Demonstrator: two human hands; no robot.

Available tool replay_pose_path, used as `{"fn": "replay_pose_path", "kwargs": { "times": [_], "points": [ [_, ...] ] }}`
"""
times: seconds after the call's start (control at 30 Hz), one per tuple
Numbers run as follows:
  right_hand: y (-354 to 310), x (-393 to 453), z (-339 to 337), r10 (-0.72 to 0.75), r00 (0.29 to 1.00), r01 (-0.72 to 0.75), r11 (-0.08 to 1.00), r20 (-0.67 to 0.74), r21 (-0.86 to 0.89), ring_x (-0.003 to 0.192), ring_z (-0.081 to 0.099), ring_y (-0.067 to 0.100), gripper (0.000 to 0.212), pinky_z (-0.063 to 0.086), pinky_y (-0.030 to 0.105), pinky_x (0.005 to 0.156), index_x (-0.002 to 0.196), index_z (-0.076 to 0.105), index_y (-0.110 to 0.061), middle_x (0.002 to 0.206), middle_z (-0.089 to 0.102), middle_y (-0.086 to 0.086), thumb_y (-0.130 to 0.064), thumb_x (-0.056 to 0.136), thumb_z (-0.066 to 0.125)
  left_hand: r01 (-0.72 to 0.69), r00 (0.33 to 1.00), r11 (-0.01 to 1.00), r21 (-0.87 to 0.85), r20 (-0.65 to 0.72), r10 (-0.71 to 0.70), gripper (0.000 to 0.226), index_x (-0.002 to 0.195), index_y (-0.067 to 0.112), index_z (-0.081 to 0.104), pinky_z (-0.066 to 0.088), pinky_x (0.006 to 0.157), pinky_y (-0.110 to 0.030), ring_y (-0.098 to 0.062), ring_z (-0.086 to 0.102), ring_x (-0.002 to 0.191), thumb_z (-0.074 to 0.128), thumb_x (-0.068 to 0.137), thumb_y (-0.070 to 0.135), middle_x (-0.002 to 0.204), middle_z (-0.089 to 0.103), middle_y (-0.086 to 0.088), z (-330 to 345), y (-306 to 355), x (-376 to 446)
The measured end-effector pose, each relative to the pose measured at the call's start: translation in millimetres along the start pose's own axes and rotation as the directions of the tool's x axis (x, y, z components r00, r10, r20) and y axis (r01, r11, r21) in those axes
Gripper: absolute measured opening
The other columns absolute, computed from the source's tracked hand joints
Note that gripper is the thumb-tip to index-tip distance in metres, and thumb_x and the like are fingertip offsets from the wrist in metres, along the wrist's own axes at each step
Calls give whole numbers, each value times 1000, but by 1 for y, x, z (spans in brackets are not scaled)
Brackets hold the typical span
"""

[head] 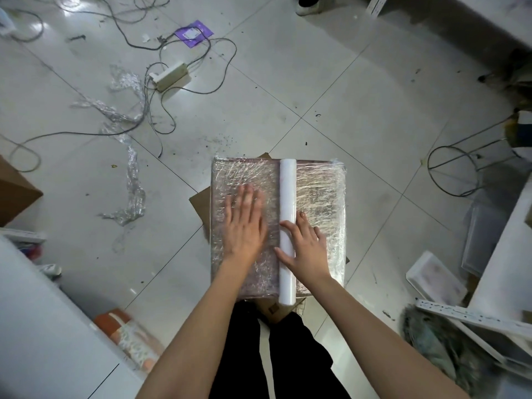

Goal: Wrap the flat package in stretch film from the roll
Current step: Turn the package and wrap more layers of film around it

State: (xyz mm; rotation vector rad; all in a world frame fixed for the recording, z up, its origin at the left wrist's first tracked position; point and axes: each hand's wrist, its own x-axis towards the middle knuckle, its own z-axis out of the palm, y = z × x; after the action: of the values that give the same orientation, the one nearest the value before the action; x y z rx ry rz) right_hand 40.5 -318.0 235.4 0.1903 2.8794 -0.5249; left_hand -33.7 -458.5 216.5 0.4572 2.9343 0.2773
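A flat rectangular package lies on the tiled floor in front of me, covered in shiny wrinkled stretch film. A white film roll lies along its top, from the far edge to the near edge, a little right of centre. My left hand presses flat on the filmed surface left of the roll, fingers spread and slightly blurred. My right hand rests on the roll's right side near its middle, thumb and fingers touching the roll.
Brown cardboard sticks out under the package. Crumpled film scraps, a power strip and loose cables lie on the floor to the left. A white tray, a metal rail and a wire stand crowd the right side.
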Motion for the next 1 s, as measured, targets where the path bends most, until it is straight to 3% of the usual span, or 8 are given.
{"fn": "replay_pose_path", "kwargs": {
  "times": [0.07, 0.17, 0.3, 0.5, 0.67, 0.77, 0.83, 1.0],
  "points": [
    [-1, -1, -1, 7, 1000, -7, 1000, 16, 21, 141, 29, 28, 51, 27, 48, 109, 125, 28, -36, 146, 39, 12, -48, 83, 55, -86, 996, 996, -23, -9, 86, 60, 141, 20, -36, -19, 114, -45, -19, -38, 137, -10, 92, 43, 148, -42, -4, 13, 4, -6],
    [3, -8, -8, -23, 999, 24, 999, -42, 24, 124, 50, 33, 55, 44, 48, 96, 124, 36, -32, 137, 47, 17, -44, 78, 65, -51, 997, 999, -5, -51, 51, 59, 148, 21, -21, -1, 117, -49, -23, -18, 145, 0, 97, 41, 154, -31, -6, 30, 4, -15],
    [21, -14, -19, -54, 996, 50, 998, -75, -49, 106, 58, 30, 56, 51, 44, 84, 123, 46, -30, 123, 53, 12, -59, 76, 50, -45, 997, 999, -12, -68, 44, 62, 148, 20, -23, 0, 117, -49, -22, -23, 144, 2, 96, 41, 154, -31, -6, 26, 5, -15],
    [27, -16, -23, 150, 988, -149, 988, -32, 34, 128, 39, 28, 58, 33, 44, 103, 126, 52, -20, 134, 42, 11, -52, 79, 63, -54, 998, 998, 20, 43, 53, 58, 134, 22, -46, -14, 115, -48, -21, -40, 135, -38, 80, 43, 143, -49, -5, 18, 10, -7],
    [2, 7, -30, 46, 988, -42, 999, -146, 29, 136, 32, 30, 66, 30, 47, 109, 141, 39, -17, 149, 33, 11, -43, 83, 60, -19, 998, 998, 68, 66, 14, 57, 136, 20, -44, -14, 116, -49, -24, -39, 136, -18, 89, 41, 142, -49, -8, 20, 9, -7],
    [-3, 23, -29, -120, 992, 128, 957, 43, -259, 145, -13, 23, 68, 2, 45, 118, 151, 16, -21, 158, -10, 3, -49, 94, 41, -11, 996, 995, 96, 91, 2, 58, 137, 18, -40, -14, 115, -49, -26, -39, 135, -10, 92, 40, 141, -50, -11, 20, 11, -7],
    [1, 26, -26, -137, 983, 175, 902, 122, -394, 139, -28, 23, 71, -8, 46, 117, 152, 3, -19, 151, -26, 2, -51, 96, 32, -13, 997, 995, 102, 74, 5, 58, 138, 19, -38, -16, 115, -48, -25, -41, 134, -14, 90, 41, 142, -48, -10, 19, 10, -5],
    [17, 26, -36, -112, 976, 182, 888, 185, -423, 142, -23, 23, 67, -10, 48, 116, 151, -2, -31, 152, -31, -3, -55, 96, 28, -38, 998, 992, 120, 48, 33, 61, 144, 20, -29, -19, 114, -47, -23, -42, 134, -14, 88, 42, 148, -40, -8, 23, 6, -1]
  ]
}}
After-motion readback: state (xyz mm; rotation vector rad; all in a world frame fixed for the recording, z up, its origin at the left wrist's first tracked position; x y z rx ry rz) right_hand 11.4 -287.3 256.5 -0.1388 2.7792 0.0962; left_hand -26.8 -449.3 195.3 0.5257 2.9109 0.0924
